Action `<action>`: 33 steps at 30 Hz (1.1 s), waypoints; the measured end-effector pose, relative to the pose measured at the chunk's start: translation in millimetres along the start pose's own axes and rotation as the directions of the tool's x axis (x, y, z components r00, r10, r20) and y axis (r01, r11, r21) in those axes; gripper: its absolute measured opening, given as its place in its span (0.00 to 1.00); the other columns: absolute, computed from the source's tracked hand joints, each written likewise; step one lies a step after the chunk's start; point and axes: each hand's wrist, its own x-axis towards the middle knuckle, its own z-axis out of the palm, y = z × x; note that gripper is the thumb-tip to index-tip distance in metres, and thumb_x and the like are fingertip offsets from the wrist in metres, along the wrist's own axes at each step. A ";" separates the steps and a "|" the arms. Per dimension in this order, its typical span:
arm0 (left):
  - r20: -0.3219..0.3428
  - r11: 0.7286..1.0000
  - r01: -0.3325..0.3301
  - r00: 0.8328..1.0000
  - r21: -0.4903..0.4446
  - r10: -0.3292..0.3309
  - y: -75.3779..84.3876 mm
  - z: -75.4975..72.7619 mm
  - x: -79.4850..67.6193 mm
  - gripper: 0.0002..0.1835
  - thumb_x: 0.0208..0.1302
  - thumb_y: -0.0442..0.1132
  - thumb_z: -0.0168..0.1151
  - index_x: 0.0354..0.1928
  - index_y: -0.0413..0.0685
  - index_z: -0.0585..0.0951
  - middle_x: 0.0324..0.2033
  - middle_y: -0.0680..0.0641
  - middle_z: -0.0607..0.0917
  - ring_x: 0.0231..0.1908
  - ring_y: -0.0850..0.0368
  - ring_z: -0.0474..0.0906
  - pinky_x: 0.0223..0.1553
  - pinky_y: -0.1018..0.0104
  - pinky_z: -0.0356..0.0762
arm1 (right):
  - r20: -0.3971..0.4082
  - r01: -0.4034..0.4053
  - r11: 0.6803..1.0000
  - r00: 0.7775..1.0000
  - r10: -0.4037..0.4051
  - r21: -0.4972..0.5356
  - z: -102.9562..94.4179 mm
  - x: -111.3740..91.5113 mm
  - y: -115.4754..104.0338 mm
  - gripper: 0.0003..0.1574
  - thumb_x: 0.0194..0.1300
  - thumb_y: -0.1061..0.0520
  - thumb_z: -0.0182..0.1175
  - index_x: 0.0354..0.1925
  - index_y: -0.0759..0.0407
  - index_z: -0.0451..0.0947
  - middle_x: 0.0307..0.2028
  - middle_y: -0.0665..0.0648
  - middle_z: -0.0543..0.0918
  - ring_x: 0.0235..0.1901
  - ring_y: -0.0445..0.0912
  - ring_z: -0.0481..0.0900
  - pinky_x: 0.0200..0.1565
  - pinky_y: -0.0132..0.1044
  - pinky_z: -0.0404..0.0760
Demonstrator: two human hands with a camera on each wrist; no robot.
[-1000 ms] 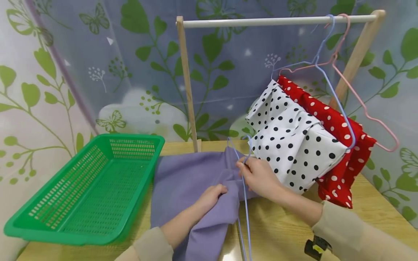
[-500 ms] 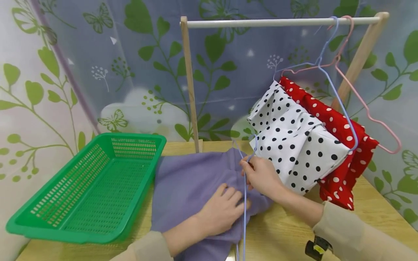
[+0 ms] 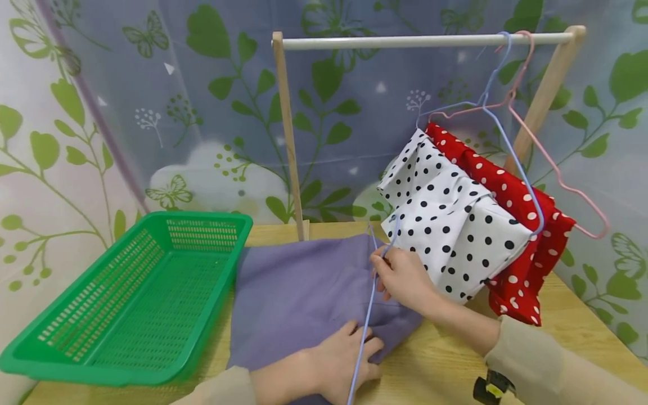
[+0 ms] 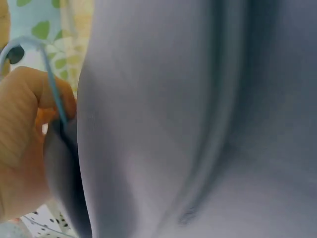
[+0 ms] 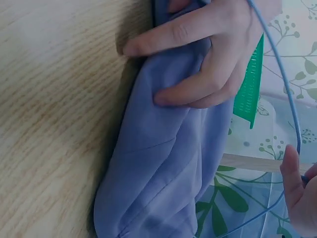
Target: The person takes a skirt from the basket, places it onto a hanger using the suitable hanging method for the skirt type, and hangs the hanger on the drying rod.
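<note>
My right hand pinches a blue wire hanger near its hook; its thumb and finger on the wire also show in the right wrist view. The hanger's wire runs down toward the front, passing over my left hand. That hand lies on a folded purple cloth, fingers spread across its right edge. In the right wrist view those fingers reach over the cloth toward the table, the thumb mostly hidden. Purple fabric with a raised fold fills most of the left wrist view.
A green plastic basket stands on the left of the wooden table. Behind, a rack with a white bar bears a blue and a pink hanger. From them hang a white dotted cloth and a red dotted cloth.
My left hand has let go of the gathered cloth fold, spread over the cloth, and slid toward the front. The cloth now lies flatter. My right hand keeps hold of the hanger, whose lower wire swings left.
</note>
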 end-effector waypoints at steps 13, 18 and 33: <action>-0.352 0.990 0.073 0.936 0.117 -0.027 -0.5 6.6 -2.5 0.04 0.49 0.42 0.64 0.25 0.53 0.78 0.29 0.55 0.71 0.26 0.63 0.70 0.26 0.76 0.72 | 0.033 0.025 0.999 0.999 -0.026 0.039 2.8 2.5 5.4 0.13 0.69 0.59 0.50 0.34 0.68 0.77 0.14 0.49 0.76 0.09 0.40 0.74 0.14 0.34 0.73; -0.454 0.965 0.109 0.891 0.237 0.011 -3.5 11.5 0.7 0.04 0.54 0.42 0.60 0.24 0.54 0.77 0.26 0.55 0.70 0.22 0.63 0.68 0.22 0.76 0.69 | 0.028 0.028 0.999 0.999 -0.029 0.029 2.8 4.2 2.2 0.15 0.69 0.59 0.50 0.29 0.66 0.77 0.15 0.49 0.77 0.09 0.40 0.75 0.14 0.34 0.74; -0.594 0.889 -0.030 0.755 -0.456 -0.279 -2.8 19.4 2.9 0.14 0.67 0.41 0.53 0.23 0.52 0.81 0.25 0.59 0.81 0.30 0.68 0.74 0.36 0.78 0.67 | 0.046 0.043 0.998 0.998 -0.045 0.040 7.7 5.1 1.3 0.12 0.69 0.59 0.49 0.34 0.65 0.77 0.16 0.51 0.77 0.10 0.41 0.76 0.15 0.33 0.73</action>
